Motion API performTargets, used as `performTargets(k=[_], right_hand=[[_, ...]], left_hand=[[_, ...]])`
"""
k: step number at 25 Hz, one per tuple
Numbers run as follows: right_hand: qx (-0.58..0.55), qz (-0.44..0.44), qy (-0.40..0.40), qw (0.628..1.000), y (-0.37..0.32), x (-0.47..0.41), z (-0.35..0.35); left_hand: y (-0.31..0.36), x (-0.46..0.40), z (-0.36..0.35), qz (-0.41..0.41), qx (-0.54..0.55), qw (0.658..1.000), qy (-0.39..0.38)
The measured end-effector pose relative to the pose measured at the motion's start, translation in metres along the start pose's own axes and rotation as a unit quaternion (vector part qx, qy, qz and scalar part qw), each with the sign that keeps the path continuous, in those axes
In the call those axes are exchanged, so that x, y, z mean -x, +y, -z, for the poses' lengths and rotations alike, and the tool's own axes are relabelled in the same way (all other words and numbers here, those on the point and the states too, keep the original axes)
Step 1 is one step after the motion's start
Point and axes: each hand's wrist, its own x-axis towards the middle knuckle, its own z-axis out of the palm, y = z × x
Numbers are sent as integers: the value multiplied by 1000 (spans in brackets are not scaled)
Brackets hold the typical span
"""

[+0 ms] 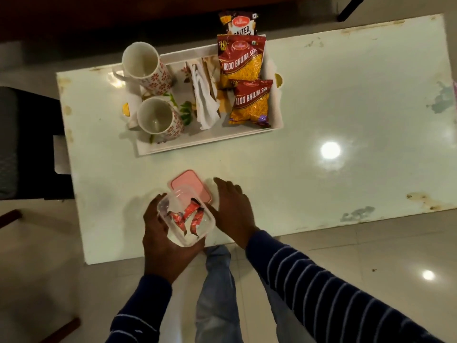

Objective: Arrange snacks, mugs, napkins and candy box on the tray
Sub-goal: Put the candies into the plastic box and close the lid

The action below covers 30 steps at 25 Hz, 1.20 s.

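Candy box (186,216), clear and stiff, sits cupped in our left hand (164,240); right hand (233,209) hovers open beside it, near the pink lid (190,184). We judge it light, slippery; grip opposite walls.

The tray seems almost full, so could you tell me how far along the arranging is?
Done: two mugs, napkins and three snack packets sit on the tray. In hand: the left hand holds the open candy box; the right hand rests open beside its pink lid. Left: closing the box, probably, and placing it on the tray.
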Motion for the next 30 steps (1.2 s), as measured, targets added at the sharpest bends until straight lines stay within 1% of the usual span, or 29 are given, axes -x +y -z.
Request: performTargets(k=[3, 6, 7, 9, 10, 11, 13, 15, 17, 18, 20, 21, 24, 26, 28, 30], right_hand=[[63, -24, 0, 998, -40, -16, -27], [90, -64, 24, 994, -55, -27, -42], [61, -81, 15, 995, -55, -30, -42], [-62, -119, -20, 991, -52, -33, -31], [-106, -131, -31, 985, -50, -32, -23], [-124, -134, -20, 983, -49, -29, -12], [-154, -132, 40, 978, -49, -20, 14], [-179, -86, 86, 976, -57, -4, 42], [-180, -14, 88, 980, -67, 13, 58], [-181, 4, 70, 981, -71, 19, 61], [-180, 9, 19, 983, -77, 26, 60], [-166, 11, 13, 986, -79, 27, 58], [-104, 30, 81, 991, -83, 25, 57], [-73, 22, 116, 990, -86, 24, 57], [-64, 1, 127, 990, -86, 24, 58], [-78, -40, 120, 989, -84, 23, 61]], left_hand=[[-21, -3, 22, -2, 15, 1000, -6], [-33, -7, 35, 5, 21, 1000, -13], [-37, -8, 40, 1, 17, 1000, -14], [-43, -11, 44, 1, 34, 999, -22], [-45, -12, 45, 5, 43, 999, -29], [-46, -13, 45, 9, 52, 998, -37], [-42, -15, 41, 11, 53, 997, -51], [-35, -17, 34, 7, 58, 996, -65], [-26, -18, 26, -2, 84, 993, -87], [-18, -19, 22, -5, 91, 992, -92], [-2, -22, 13, -13, 97, 991, -89], [5, -23, 10, -20, 98, 992, -81], [19, -24, 6, -53, 85, 993, -58], [26, -27, 2, -83, 58, 993, -53], [32, -28, -6, -103, 41, 993, -47], [38, -30, -14, -107, 45, 992, -41]])
